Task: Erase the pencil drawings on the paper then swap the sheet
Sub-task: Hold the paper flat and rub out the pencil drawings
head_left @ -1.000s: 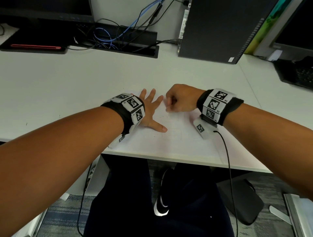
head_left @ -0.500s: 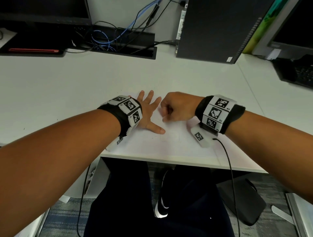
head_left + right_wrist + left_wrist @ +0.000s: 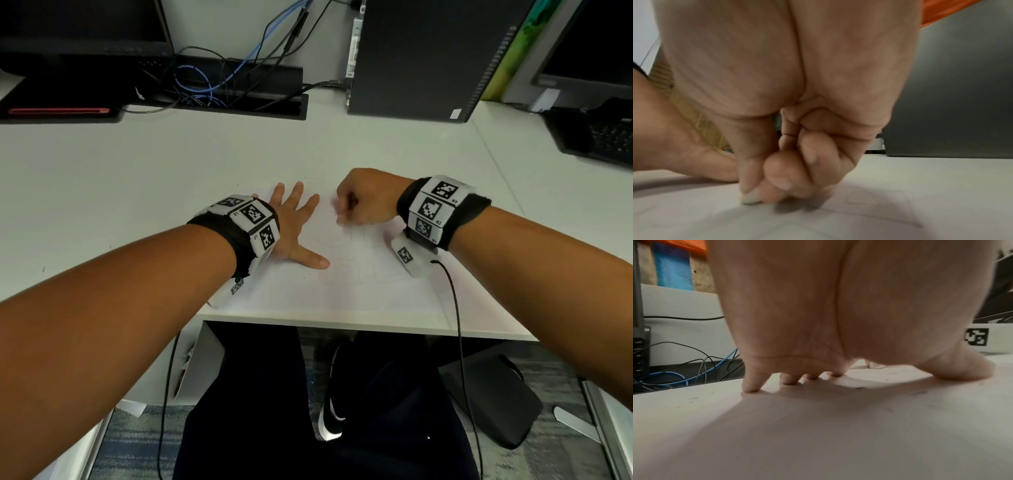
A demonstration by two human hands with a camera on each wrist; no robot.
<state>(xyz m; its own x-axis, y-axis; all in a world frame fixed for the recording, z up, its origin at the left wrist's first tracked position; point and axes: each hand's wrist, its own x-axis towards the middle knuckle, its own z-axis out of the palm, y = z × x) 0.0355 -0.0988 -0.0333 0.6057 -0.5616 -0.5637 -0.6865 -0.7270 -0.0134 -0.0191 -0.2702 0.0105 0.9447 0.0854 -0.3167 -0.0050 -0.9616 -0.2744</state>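
Bare forearms; each wrist wears a black fabric band point(image 3: 239, 240) carrying white blocks printed with black square markers point(image 3: 430, 209); dark trousers point(image 3: 239, 411).

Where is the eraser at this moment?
The eraser is pinched in the right hand, its white tip pressed on the paper. In the head view it is near the sheet's far edge, right of the left hand that lies spread flat on the paper.

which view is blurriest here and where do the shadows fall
Right wrist view is softest: the right hand and the eraser it pinches are smeared, pencil lines faint. Left wrist view is sharper; the left hand casts a broad shadow over the paper. Head view is crisp, its edges bent by the wide lens.
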